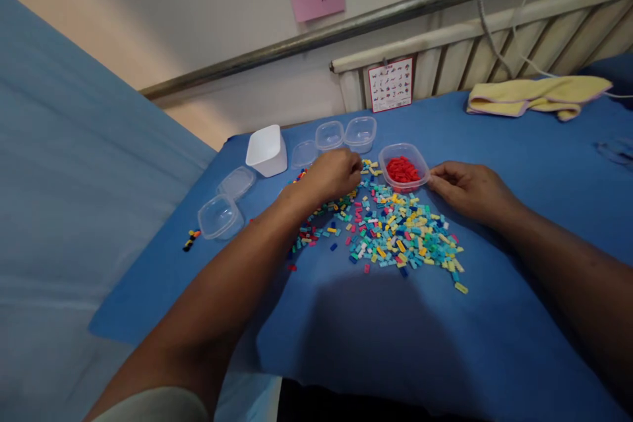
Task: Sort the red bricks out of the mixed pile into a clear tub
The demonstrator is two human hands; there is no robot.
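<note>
My left hand point(336, 173) hangs over the back of a heap of small toy building bricks point(405, 231), its fingers curled closed and pointing down. Whatever they hold, if anything, is hidden behind the knuckles. With thumb and fingers, my right hand point(467, 190) grips the right rim of a clear plastic container point(420, 159). Inside that container lies a pile of red bricks point(402, 170). The loose heap is mixed: teal, yellow, blue, white, pink and green pieces. Part of it is covered by my left forearm.
Behind the heap stand two clear containers point(361, 132) and a lid point(304, 154). A white tub point(267, 150), another lid point(237, 182), a clear container point(220, 216) and a small brick figure point(190, 239) are at left. A yellow cloth point(537, 96) lies back right.
</note>
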